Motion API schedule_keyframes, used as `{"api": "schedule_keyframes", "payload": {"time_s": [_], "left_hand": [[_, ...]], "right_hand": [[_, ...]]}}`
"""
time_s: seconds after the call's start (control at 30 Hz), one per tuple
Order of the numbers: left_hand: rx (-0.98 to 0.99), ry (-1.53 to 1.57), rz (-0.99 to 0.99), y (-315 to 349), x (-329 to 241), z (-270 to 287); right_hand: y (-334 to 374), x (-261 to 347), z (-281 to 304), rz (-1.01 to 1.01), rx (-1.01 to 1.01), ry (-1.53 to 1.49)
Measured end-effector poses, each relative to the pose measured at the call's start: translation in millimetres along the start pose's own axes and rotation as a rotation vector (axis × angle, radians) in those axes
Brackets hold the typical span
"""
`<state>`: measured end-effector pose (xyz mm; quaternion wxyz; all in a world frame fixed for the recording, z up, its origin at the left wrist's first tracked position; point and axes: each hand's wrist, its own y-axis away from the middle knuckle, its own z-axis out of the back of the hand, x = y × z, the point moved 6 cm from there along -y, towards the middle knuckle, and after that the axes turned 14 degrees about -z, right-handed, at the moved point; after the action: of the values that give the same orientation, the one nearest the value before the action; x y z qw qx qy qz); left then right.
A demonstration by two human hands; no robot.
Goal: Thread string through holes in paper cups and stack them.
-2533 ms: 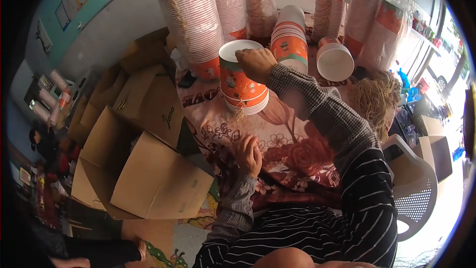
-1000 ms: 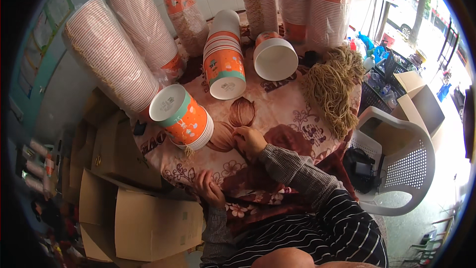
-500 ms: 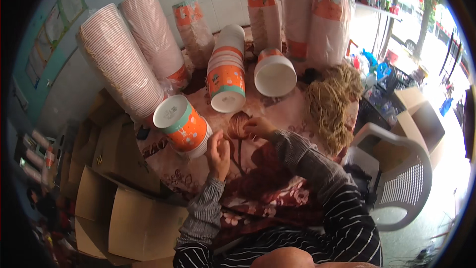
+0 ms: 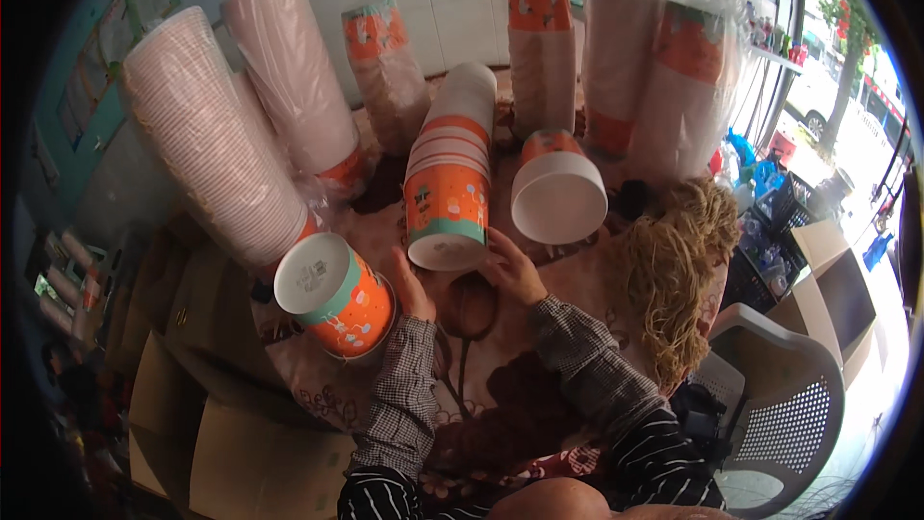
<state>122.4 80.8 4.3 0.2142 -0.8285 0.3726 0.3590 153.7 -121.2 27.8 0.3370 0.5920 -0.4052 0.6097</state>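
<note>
A stack of orange, green and white paper buckets (image 4: 449, 195) lies on its side in the middle of the table, its white base toward me. My left hand (image 4: 414, 291) is just left of that base, fingers stretched out and empty. On the other side, my right hand (image 4: 513, 272) has its fingers spread at the lower right edge of the base, seemingly touching it. A second, shorter stack of paper buckets (image 4: 351, 313) is tilted at the left, beside my left hand. To the right, a paper bucket (image 4: 560, 204) lies with its white round end facing me.
Tall plastic-wrapped bucket stacks (image 4: 207, 135) ring the back and left of the flowered tablecloth (image 4: 549, 366). A bundle of tan strings (image 4: 674, 270) hangs over the right edge. A grey plastic chair (image 4: 780, 404) stands at right; open cardboard boxes (image 4: 260, 453) sit at lower left.
Both hands have moved forward and apart, from above the cloth to either side of the middle stack's base. The view has shifted, so the stacks appear larger and nearer.
</note>
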Motion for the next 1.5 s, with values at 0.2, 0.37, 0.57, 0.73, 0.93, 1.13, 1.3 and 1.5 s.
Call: {"api": "schedule_keyframes", "payload": {"time_s": [0.2, 0.37, 0.57, 0.73, 0.93, 1.13, 1.3, 1.5], "left_hand": [[0.133, 0.091, 0.107, 9.5, 2.9, -12.9], [0.139, 0.090, 0.091, 9.0, 3.8, -7.9], [0.206, -0.030, 0.059, 15.0, 0.5, -3.6], [0.139, -0.088, 0.001, 27.5, 1.4, -23.6], [0.352, -0.682, -0.837, 34.2, -53.2, -82.3], [0.510, -1.050, -1.191, -29.4, -76.6, -176.5], [0.798, -1.393, -1.194, -53.8, -45.1, -208.6], [0.973, -1.597, -1.177, -52.0, -56.0, -221.0]], "right_hand": [[13.4, 11.2, -12.8, 0.077, -0.012, 0.146], [11.2, 9.5, -12.3, 0.095, -0.036, 0.083], [7.8, 9.4, -3.6, 0.007, -0.187, -0.127], [-5.7, -9.8, 42.7, 0.026, -0.403, -0.259], [18.9, 27.3, 35.9, 0.168, -0.584, 0.350], [16.8, 30.4, 27.5, 0.239, -0.606, 0.392], [11.5, 5.1, 41.1, 0.229, -0.648, 0.442], [-1.4, 1.3, 24.2, 0.191, -0.526, 0.452]]}}
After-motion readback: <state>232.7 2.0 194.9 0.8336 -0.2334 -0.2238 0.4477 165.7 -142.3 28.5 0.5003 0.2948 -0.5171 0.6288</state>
